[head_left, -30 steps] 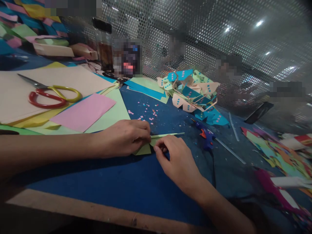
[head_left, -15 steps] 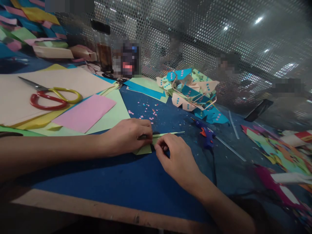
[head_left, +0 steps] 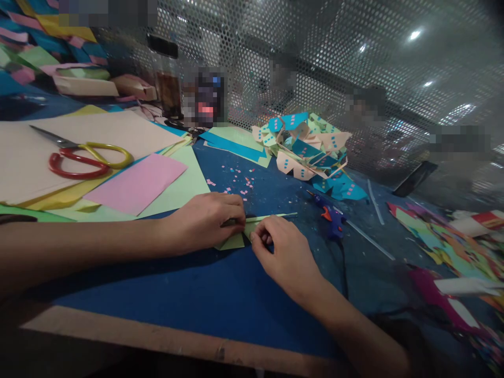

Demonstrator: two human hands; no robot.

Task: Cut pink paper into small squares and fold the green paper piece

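Observation:
A small folded piece of light green paper (head_left: pixel 233 242) lies on the blue table under my fingers, with a narrow strip-like edge running out to the right. My left hand (head_left: pixel 208 220) pinches it from the left, fingertips curled down and partly hidden. From the right, my right hand (head_left: pixel 286 257) grips the same paper between thumb and bent fingers. Both hands are close together, and they cover much of the paper's middle. Tiny pink and blue paper squares (head_left: pixel 248 182) lie scattered just beyond them.
Scissors (head_left: pixel 90 157) rest on stacked paper sheets (head_left: pixel 129 126), near a pink sheet (head_left: pixel 137 184). Cut, dotted paper shapes (head_left: pixel 303 147) are heaped at the back. A blue glue gun (head_left: pixel 334 220) and glue stick (head_left: pixel 375 202) lie rightward; a magenta tool (head_left: pixel 429 286) is farther right.
The hands stay nearly in place on the green paper. A little more of the paper shows between my fingertips, and the view has shifted slightly.

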